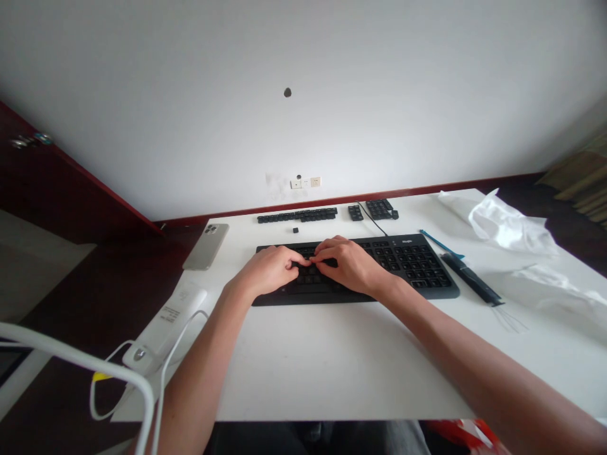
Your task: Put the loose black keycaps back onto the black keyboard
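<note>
A black keyboard (427, 265) lies across the white table, with number keys fitted at its right end. Over its left-centre part, my left hand (272, 268) and my right hand (348, 262) meet at the fingertips. The fingers of both are curled and drawn together low over the keys; whatever is between them is too small or hidden to name. Behind the keyboard lie loose black keycaps in rows (298, 215), a small block of keycaps (355, 213) and a number-pad group (379, 208). One single keycap (295, 230) sits apart, nearer the keyboard.
At the left edge lie a phone (207, 246) and a white power strip (165, 322) with cables. To the right are a black brush-like tool (472, 279) with thin wires, a blue strip (441, 243) and crumpled clear plastic (502, 221). A wall stands behind the table (341, 360).
</note>
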Demonstrator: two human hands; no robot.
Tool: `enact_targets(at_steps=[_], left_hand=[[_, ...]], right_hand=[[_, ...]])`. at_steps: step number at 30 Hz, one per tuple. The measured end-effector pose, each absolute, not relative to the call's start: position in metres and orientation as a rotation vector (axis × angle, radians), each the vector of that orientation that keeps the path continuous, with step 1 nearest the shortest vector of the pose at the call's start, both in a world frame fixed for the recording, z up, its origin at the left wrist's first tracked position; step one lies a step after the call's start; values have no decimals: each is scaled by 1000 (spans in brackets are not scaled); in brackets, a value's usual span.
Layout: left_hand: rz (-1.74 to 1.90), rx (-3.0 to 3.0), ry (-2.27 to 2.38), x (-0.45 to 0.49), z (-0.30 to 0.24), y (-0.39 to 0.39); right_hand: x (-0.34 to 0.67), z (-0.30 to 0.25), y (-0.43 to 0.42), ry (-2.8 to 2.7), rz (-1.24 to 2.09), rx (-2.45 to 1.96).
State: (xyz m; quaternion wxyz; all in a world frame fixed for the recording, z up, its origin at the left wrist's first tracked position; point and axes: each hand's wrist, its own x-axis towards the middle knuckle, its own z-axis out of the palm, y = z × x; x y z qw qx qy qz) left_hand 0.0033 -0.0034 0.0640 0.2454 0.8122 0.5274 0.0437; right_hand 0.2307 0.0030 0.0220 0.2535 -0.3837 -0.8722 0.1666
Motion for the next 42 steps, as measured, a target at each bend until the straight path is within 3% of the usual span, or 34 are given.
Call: enact_targets(at_steps=[9, 19, 29, 42], left_hand=[[164, 2275, 1518, 13, 54, -2], [902, 2475, 1706, 0, 21, 30], [648, 2533, 1633, 0, 1, 50], [785, 2228, 1723, -4, 6, 52]], right_hand=[[213, 16, -9, -2322, 334, -1193], [230, 9, 9, -2120, 356, -1194], [235, 8, 14, -2089, 441, -1152], [235, 7, 15, -2075, 455, -1153]])
